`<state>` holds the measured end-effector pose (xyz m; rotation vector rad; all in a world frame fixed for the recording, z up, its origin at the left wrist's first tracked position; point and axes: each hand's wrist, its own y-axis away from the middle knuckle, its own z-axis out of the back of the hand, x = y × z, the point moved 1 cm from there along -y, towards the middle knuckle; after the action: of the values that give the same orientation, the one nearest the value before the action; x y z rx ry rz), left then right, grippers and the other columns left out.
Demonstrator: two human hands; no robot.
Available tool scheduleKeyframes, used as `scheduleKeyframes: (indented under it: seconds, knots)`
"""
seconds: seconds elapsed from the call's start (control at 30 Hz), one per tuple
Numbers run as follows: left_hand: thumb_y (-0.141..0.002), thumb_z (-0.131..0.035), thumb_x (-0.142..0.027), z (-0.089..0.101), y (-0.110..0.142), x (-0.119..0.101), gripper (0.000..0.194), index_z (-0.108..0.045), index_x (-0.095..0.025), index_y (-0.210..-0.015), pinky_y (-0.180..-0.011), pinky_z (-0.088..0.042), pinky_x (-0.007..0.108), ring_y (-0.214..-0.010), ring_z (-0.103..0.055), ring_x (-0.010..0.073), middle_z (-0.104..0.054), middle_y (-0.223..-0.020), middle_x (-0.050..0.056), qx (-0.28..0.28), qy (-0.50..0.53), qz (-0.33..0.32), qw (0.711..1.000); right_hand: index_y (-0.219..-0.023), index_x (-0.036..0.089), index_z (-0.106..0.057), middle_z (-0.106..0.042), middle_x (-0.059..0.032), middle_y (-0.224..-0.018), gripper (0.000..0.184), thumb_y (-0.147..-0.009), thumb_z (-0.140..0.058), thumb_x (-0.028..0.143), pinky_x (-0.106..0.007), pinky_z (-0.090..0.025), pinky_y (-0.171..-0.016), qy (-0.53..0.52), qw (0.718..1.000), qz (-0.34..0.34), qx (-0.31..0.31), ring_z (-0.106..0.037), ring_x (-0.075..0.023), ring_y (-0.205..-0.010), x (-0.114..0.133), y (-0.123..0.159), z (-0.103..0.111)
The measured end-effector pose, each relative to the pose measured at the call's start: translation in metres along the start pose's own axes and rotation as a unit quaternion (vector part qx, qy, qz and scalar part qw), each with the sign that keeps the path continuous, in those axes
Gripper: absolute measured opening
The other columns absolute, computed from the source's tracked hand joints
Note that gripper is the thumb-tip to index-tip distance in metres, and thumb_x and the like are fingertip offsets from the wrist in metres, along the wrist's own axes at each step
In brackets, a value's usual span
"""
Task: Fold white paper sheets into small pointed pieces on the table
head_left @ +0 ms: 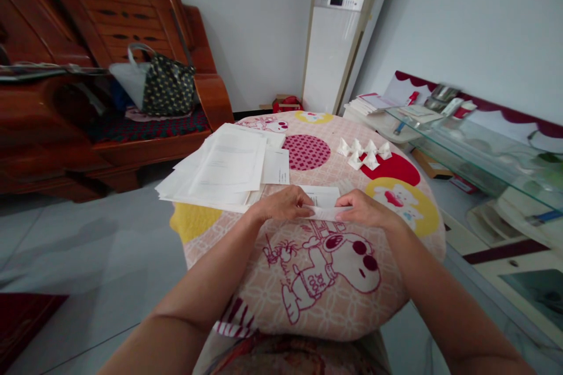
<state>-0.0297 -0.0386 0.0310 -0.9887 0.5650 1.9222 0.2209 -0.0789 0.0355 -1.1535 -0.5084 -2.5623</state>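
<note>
A white sheet of paper [324, 194] lies on the cloth-covered round table, its near edge turned up into a narrow folded strip. My left hand [285, 204] grips the left end of that strip, fingers curled over it. At the other end, my right hand [361, 207] pinches the strip between thumb and fingers. Just left of my left hand spreads a loose stack of white papers [229, 164], some with faint print. Several small folded white paper pieces [364, 152] with pointed tops stand grouped at the back right of the table.
The patterned tablecloth [308, 269] hangs over the table's edge. To the right stands a glass-topped cabinet [475, 152] carrying papers, a metal pot and other items. A wooden bench [132, 17] at the left holds bags [169, 85]. A tall white appliance [332, 41] stands behind.
</note>
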Motion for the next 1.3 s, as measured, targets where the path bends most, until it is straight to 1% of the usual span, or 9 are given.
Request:
scheduleKeyframes:
  seconds: [0.13,0.3,0.4,0.57,0.67,0.77,0.87,1.07,1.3]
  knots:
    - [-0.084,-0.059,-0.034,0.003,-0.002,0.013,0.032,-0.058,-0.015,-0.059,-0.047,-0.026,0.021,-0.048,-0.037,0.0073,-0.046,-0.05,-0.004,0.004,0.042,0.059,0.997,-0.069,0.016,-0.071,-0.061,0.0026,-0.056,0.011,-0.064,-0.073,0.025,-0.021,-0.036,-0.047,-0.109,0.991,-0.075,0.025,-0.051,-0.011,-0.05,-0.002,-0.02,-0.001]
    - [-0.087,-0.059,-0.032,-0.005,-0.017,0.035,0.029,-0.063,-0.013,-0.065,-0.05,-0.037,0.022,-0.05,-0.051,0.0108,-0.058,-0.053,0.001,-0.128,0.074,0.2,0.969,-0.068,0.016,-0.066,-0.056,0.0022,-0.048,0.014,-0.067,-0.074,0.028,-0.022,-0.031,-0.038,-0.138,0.98,-0.117,-0.078,-0.045,-0.0105,-0.04,-0.019,-0.035,-0.009]
    - [-0.084,-0.064,-0.025,-0.011,-0.023,0.04,0.017,-0.071,-0.012,-0.092,-0.05,-0.039,0.022,-0.05,-0.053,0.0113,-0.06,-0.057,-0.001,-0.199,0.068,0.227,0.951,-0.067,0.017,-0.064,-0.053,0.0036,-0.047,0.018,-0.07,-0.073,0.032,-0.021,-0.029,-0.037,-0.129,0.972,-0.116,-0.161,-0.045,-0.0105,-0.04,-0.03,-0.035,-0.017]
    - [-0.079,-0.072,-0.017,-0.012,-0.026,0.035,0.053,-0.063,-0.011,-0.131,-0.064,-0.049,0.025,-0.065,-0.065,0.0155,-0.068,-0.07,-0.001,-0.253,-0.039,0.261,0.931,-0.081,0.014,-0.073,-0.064,-0.0006,-0.061,0.018,-0.073,-0.071,0.03,-0.023,-0.036,-0.04,-0.097,0.96,-0.134,-0.227,-0.054,-0.0138,-0.049,-0.03,-0.033,-0.022]
    - [-0.079,-0.074,-0.017,-0.012,-0.026,0.029,0.064,-0.057,-0.01,-0.141,-0.076,-0.052,0.027,-0.08,-0.07,0.0189,-0.073,-0.081,0.003,-0.267,-0.094,0.273,0.919,-0.118,0.012,-0.072,-0.073,-0.0047,-0.077,0.048,-0.071,-0.071,0.022,-0.025,-0.039,-0.04,-0.109,0.953,-0.146,-0.24,-0.056,-0.014,-0.048,-0.022,-0.029,-0.02]
    - [-0.079,-0.075,-0.018,-0.014,-0.025,0.024,0.068,-0.056,-0.012,-0.143,-0.083,-0.053,0.029,-0.089,-0.072,0.0209,-0.077,-0.092,0.006,-0.278,-0.122,0.287,0.909,-0.144,0.012,-0.058,-0.071,-0.0037,-0.075,0.077,-0.069,-0.073,0.018,-0.027,-0.041,-0.039,-0.118,0.947,-0.16,-0.25,-0.052,-0.014,-0.043,-0.02,-0.027,-0.019]
    - [-0.079,-0.075,-0.02,-0.014,-0.024,0.022,0.067,-0.056,-0.013,-0.143,-0.085,-0.053,0.029,-0.091,-0.073,0.0217,-0.078,-0.095,0.007,-0.279,-0.135,0.295,0.904,-0.136,0.013,-0.065,-0.067,-0.0008,-0.066,0.07,-0.067,-0.075,0.018,-0.027,-0.042,-0.038,-0.097,0.94,-0.174,-0.275,-0.05,-0.0135,-0.04,-0.024,-0.027,-0.021]
    - [-0.08,-0.071,-0.015,-0.012,-0.022,0.027,0.068,-0.053,-0.013,-0.145,-0.086,-0.054,0.029,-0.091,-0.073,0.021,-0.078,-0.095,0.007,-0.273,-0.132,0.3,0.904,-0.083,0.015,-0.078,-0.07,-0.0045,-0.066,0.016,-0.069,-0.073,0.022,-0.027,-0.046,-0.046,-0.034,0.942,-0.151,-0.299,-0.059,-0.0153,-0.049,-0.032,-0.029,-0.026]
    - [-0.078,-0.077,-0.019,-0.012,-0.022,0.033,0.077,-0.048,-0.011,-0.149,-0.087,-0.053,0.028,-0.096,-0.072,0.0209,-0.077,-0.104,0.01,-0.291,-0.12,0.317,0.895,-0.08,0.015,-0.081,-0.073,-0.0046,-0.063,0.015,-0.072,-0.072,0.023,-0.027,-0.051,-0.059,0.002,0.945,-0.121,-0.305,-0.07,-0.0204,-0.064,-0.033,-0.028,-0.026]
